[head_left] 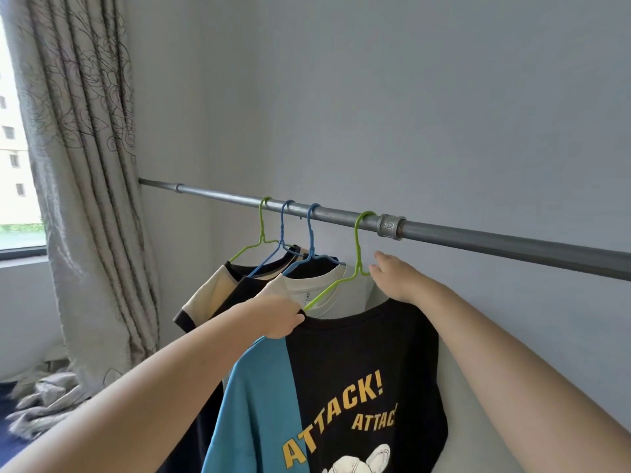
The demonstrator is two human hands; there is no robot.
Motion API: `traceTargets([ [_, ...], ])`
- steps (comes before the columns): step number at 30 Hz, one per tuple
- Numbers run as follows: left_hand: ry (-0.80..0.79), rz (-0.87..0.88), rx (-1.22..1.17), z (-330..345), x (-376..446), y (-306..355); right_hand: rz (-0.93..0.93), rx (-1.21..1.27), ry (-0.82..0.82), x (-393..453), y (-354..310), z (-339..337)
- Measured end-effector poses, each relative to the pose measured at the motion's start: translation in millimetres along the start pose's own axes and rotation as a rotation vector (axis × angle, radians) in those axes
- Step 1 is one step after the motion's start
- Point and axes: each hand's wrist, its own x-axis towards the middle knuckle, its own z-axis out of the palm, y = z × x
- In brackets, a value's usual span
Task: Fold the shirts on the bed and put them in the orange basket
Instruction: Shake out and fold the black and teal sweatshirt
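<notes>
A black and blue T-shirt [341, 387] with yellow "ATTACK!" print hangs on a green hanger [358, 247] from the grey metal rail [478, 240]. My left hand [276, 315] grips the shirt's collar at its left side, next to the hanger's arm. My right hand [396, 278] is at the right side of the collar, fingers reaching to the hanger's neck; I cannot tell if they grip it. Behind hang a cream shirt [327, 288] on a blue hanger [312, 240] and a black shirt with cream sleeves [211, 295]. No bed or orange basket is in view.
The rail runs from the curtain [85, 199] at left to the right edge, along a grey wall. A second blue hanger [283, 230] and another green hanger [263, 227] hang further left. The curtain's hem bunches on the dark floor [41, 404]. A window is far left.
</notes>
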Motion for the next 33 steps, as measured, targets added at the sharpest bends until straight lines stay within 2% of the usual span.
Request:
traceTargets([
  [4, 0.011, -0.069, -0.087, -1, 16, -4, -0.052, 0.074, -0.126, 29, 14, 8],
  [6, -0.026, -0.094, -0.120, -3, 22, -1, -0.107, 0.085, -0.129, 42, 19, 9],
  [12, 0.029, -0.116, -0.269, 12, 29, -3, -0.306, -0.081, 0.060, 63, 18, 22],
  [17, 0.209, -0.120, -0.437, 25, 25, -12, -0.394, -0.051, 0.266, 70, 11, 33],
  [21, 0.415, -0.147, -0.419, 19, 16, -22, -0.456, -0.002, 0.404, 75, -1, 25],
  [26, 0.563, -0.157, -0.468, 7, -11, -41, -0.532, 0.073, 0.391, 72, -29, 14],
  [33, 0.619, -0.202, -0.436, -6, -76, -59, -0.674, 0.192, 0.351, 45, -78, 5],
])
